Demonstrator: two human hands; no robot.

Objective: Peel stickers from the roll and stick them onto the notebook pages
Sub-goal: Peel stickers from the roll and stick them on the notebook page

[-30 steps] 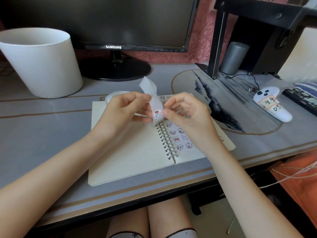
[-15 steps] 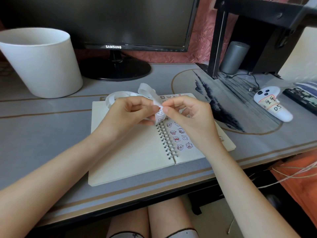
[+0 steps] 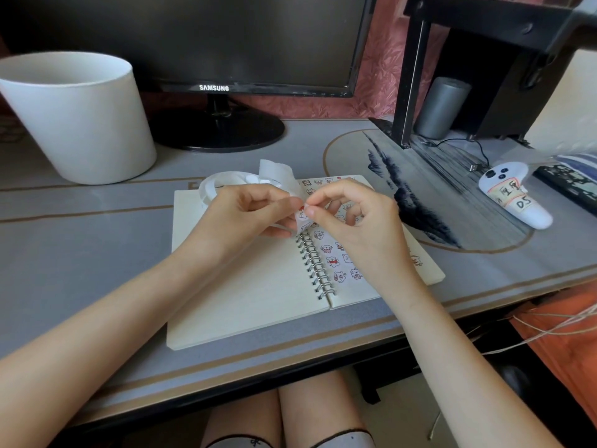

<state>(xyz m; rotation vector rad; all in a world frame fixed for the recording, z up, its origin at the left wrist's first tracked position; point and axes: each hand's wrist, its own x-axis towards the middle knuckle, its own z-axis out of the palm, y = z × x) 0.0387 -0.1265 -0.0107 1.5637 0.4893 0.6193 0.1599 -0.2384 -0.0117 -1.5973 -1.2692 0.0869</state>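
**While both hands pinch the strip, the notebook lies open beneath**

As I look down through the head camera, both hands meet above the spine of the notebook (image 3: pixel 242 286), which lies open on the desk (image 3: pixel 80 253). The left hand (image 3: pixel 245 218) has its fingers curled, and thumb and fingers pinch the strip (image 3: pixel 298 226) from the left. The right hand (image 3: pixel 352 221) comes in from the right. Its thumb and forefinger tips are closed on a sticker (image 3: pixel 302 216), a small bear with a red mark, on that strip. Its other fingers are loosely bent. I cannot tell whether the sticker has lifted off the backing.

The two pinches sit just beside each other, right over the top of the wire coil (image 3: pixel 315 266). The strip's loose end (image 3: pixel 274 171) curls up behind the left hand. The roll (image 3: pixel 210 189) lies just beyond that hand, at the far edge of the left page, partly hidden by the knuckles. The left page is blank. The right page carries rows of stickers (image 3: pixel 332 261), partly covered by the right hand and wrist.

A white pot (image 3: pixel 80 118) stands far left, a monitor (image 3: pixel 193 37) behind, and a white controller (image 3: pixel 513 195) lies well off to the right.
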